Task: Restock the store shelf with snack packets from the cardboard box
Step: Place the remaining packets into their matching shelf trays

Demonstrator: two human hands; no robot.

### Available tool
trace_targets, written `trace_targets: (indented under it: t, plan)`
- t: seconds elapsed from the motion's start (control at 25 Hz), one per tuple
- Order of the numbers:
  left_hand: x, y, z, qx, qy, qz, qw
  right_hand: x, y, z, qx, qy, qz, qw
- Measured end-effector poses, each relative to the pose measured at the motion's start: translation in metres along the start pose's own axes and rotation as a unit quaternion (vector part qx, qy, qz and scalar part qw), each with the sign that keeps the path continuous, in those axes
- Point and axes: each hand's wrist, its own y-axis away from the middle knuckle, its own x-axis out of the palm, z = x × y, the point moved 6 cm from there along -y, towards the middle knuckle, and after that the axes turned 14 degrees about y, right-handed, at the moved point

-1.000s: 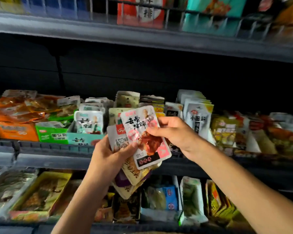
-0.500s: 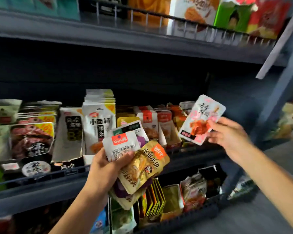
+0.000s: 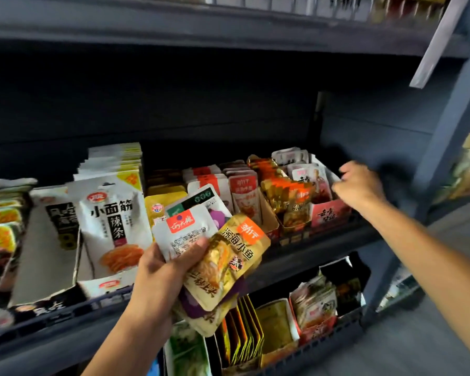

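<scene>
Dim shelf [image 3: 323, 240], right hand [image 3: 360, 185] blurred at the pink tray [image 3: 327, 214], grip unclear, left hand [image 3: 160, 275] clutching packets [image 3: 223, 256]: seat it upright

Left hand [image 3: 163, 270] grips a fanned stack of snack packets [image 3: 215, 256] in front of the middle shelf [image 3: 310, 251], thumb pressed on the white one on top, a gold one just beside it. Right hand [image 3: 360, 187], motion-blurred, is at the far-right pink display box [image 3: 327, 214] holding white-and-pink packets [image 3: 308, 176]; its grip cannot be told. Tall white packets [image 3: 111, 213] stand at left.
</scene>
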Motion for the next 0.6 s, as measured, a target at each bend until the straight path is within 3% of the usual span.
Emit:
trace_targets:
  t: [0.08, 0.12, 0.24, 0.32, 0.44, 0.6]
  plan:
    - [-0.010, 0.004, -0.004, 0.002, 0.015, -0.019, 1.000, -0.026, 0.046, 0.021, -0.029, -0.112, -0.083, 0.990]
    - [-0.014, 0.008, -0.005, 0.002, 0.023, -0.028, 0.999, -0.028, 0.077, 0.039, -0.069, -0.204, -0.045, 0.976]
    - [-0.024, 0.023, -0.011, 0.010, 0.041, -0.052, 0.998, -0.009, 0.191, 0.108, -0.166, -0.350, 0.248, 0.888]
    - [-0.030, 0.033, -0.017, 0.010, 0.041, -0.062, 0.997, 0.001, 0.234, 0.134, -0.186, -0.364, 0.317, 0.856]
    - [-0.053, 0.052, -0.028, -0.017, 0.049, -0.070, 0.996, 0.009, 0.250, 0.148, -0.112, -0.431, 0.312, 0.839]
    - [-0.085, 0.070, -0.038, -0.032, 0.069, -0.082, 0.994, 0.013, 0.276, 0.165, -0.039, -0.512, 0.379, 0.770]
